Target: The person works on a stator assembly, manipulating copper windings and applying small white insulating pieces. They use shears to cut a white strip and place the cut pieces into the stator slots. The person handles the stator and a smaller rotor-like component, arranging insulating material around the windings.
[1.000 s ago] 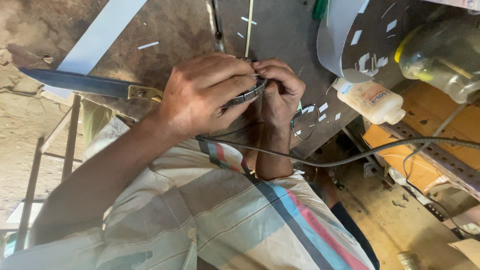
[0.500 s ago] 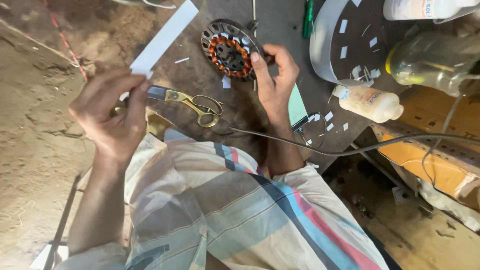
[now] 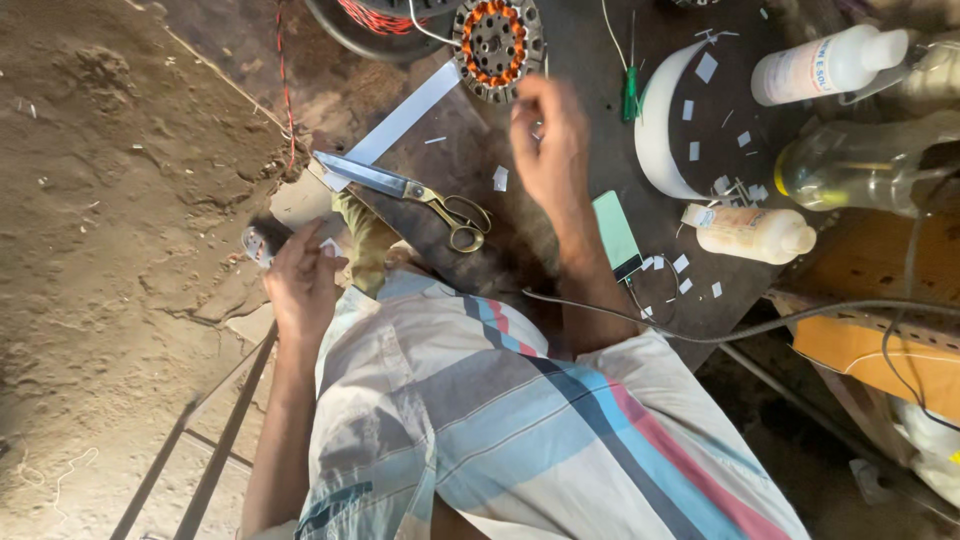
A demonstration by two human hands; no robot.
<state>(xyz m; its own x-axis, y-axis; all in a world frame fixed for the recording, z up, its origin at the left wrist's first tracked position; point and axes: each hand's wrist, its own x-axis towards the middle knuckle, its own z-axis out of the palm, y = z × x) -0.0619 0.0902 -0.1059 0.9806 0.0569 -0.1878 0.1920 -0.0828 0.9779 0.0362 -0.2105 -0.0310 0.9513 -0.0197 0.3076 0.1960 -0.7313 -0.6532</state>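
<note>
My left hand point(image 3: 303, 282) hangs off the left edge of the dark worktable point(image 3: 590, 215). Its fingers curl around a small grey and dark object point(image 3: 260, 240), and a white paper scrap sits at the fingertips. My right hand point(image 3: 550, 145) hovers over the table, blurred, just below a round motor stator point(image 3: 497, 38) with orange windings and not touching it. I cannot tell whether this hand pinches anything. Brass-handled scissors point(image 3: 410, 190) lie between the hands, their blades over a long white paper strip point(image 3: 400, 118).
On the table are a white paper roll point(image 3: 660, 130), a green-handled screwdriver point(image 3: 630, 90), a green phone point(image 3: 617, 235), two white bottles point(image 3: 745, 228), a clear bottle point(image 3: 860, 170) and scattered paper bits. A black cable point(image 3: 760, 325) crosses my right forearm. Bare dirt floor point(image 3: 110, 230) lies left.
My left hand let go of the scissors and strip and dropped below the table edge. My right hand released the stator and pulled back. The view shifted toward the floor.
</note>
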